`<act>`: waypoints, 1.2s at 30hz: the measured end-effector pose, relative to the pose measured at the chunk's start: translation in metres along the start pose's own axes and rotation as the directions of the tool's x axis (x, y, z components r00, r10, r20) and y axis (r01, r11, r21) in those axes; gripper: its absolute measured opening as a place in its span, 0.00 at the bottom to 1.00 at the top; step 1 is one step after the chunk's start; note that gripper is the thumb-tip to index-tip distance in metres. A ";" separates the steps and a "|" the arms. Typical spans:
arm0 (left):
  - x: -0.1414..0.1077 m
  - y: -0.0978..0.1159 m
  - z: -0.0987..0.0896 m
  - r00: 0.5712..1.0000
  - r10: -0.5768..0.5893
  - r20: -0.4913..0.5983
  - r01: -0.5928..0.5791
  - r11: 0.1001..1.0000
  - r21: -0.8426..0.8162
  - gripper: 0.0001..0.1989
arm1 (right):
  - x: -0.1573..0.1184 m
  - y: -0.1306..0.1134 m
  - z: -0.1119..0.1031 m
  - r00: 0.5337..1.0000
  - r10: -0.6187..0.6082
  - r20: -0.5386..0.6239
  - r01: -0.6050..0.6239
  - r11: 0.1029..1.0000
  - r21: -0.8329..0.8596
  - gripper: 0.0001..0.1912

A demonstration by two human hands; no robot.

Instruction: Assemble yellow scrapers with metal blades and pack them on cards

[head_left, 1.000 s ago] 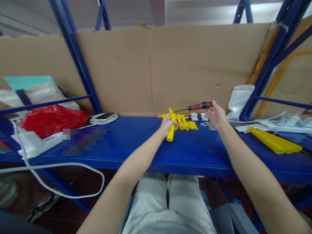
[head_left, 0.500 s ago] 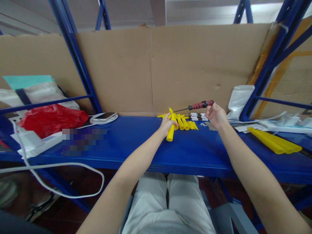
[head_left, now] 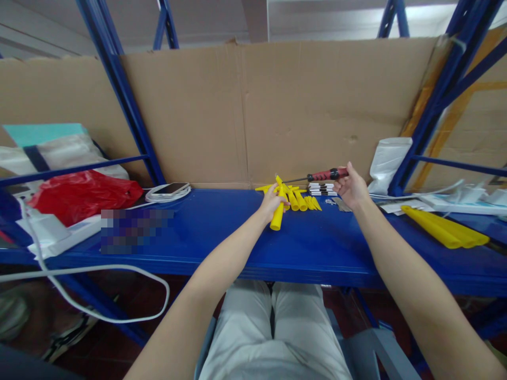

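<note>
- Holding one yellow tube (head_left: 276,219): my left hand (head_left: 271,200) is wrapped round its middle, its wide open end towards the desk's front edge and its narrow end towards the back edge. Whether it rests on the desk (head_left: 222,227) or hangs just above, I cannot tell.
- My right hand (head_left: 352,186) pinches the handle end of a screwdriver (head_left: 325,174) between thumb and fingers; its shaft points left, reaching the tube's upper part. Whether the tip is inside or only against it is too small to tell.
- Handling, tube: I judge it light, stiff plastic, smooth enough to turn in a loose grip, and not fragile. The middle of the barrel seems the best hold.
- Handling, screwdriver: rigid, probably heavier at the handle; the thick red-and-black grip offers the surest hold.
- Counts, in use: one tube, one screwdriver.
- Counts, near the desk's back edge: at least three more tubes (head_left: 295,202), partly hidden behind my hand; about four small yellow pieces (head_left: 313,203); one stack of white strips (head_left: 322,191), too fine to count; one phone (head_left: 173,188), further left.
- Counts, towards the desk's right end: at least two long yellow cones (head_left: 441,229), overlapping; one white pouch (head_left: 388,163) by the back edge.
</note>
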State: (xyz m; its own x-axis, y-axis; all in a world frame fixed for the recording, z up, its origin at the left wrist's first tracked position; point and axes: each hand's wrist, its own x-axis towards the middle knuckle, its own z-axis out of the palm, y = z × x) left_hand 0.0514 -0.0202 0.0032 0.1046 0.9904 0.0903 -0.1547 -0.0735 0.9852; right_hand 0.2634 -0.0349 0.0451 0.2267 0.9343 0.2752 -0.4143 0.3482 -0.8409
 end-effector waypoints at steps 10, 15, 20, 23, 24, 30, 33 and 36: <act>0.002 -0.003 -0.001 1.000 0.018 0.002 -0.018 1.000 -0.015 0.45 | -0.001 0.002 0.000 0.996 -0.066 0.061 0.066 0.998 0.007 0.16; 0.003 -0.003 -0.001 1.000 -0.004 0.006 0.004 1.000 0.017 0.44 | 0.000 0.002 0.000 0.998 -0.057 -0.013 0.058 0.998 0.032 0.20; 0.001 -0.002 -0.001 1.000 -0.009 0.014 0.009 1.000 0.018 0.43 | 0.002 0.000 -0.001 0.999 0.000 -0.049 0.002 0.999 0.034 0.23; -0.001 -0.001 0.000 1.000 -0.011 0.014 0.010 1.000 0.013 0.43 | 0.001 0.001 -0.003 0.999 0.029 -0.025 -0.029 0.999 0.016 0.24; -0.001 -0.001 0.000 1.000 -0.010 0.014 0.010 1.000 0.013 0.43 | 0.001 0.001 -0.003 1.000 0.024 -0.011 -0.024 1.000 0.009 0.24; -0.001 -0.002 0.000 1.000 -0.002 0.016 0.001 1.000 0.007 0.43 | -0.003 -0.001 -0.001 0.999 -0.041 0.030 0.041 0.999 -0.004 0.20; 0.000 -0.001 0.000 1.000 -0.005 0.016 0.005 1.000 -0.001 0.43 | -0.005 -0.003 0.002 0.999 -0.040 0.023 0.041 0.999 -0.003 0.18; -0.001 0.000 0.000 1.000 -0.011 0.016 0.011 1.000 -0.001 0.43 | -0.006 -0.003 0.004 0.999 -0.031 0.024 0.031 1.000 0.006 0.15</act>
State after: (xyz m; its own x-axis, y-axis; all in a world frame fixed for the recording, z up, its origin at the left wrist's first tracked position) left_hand 0.0511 -0.0212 0.0031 0.1223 0.9891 0.0818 -0.1548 -0.0624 0.9860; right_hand 0.2597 -0.0414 0.0476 0.2186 0.9246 0.3120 -0.4121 0.3773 -0.8294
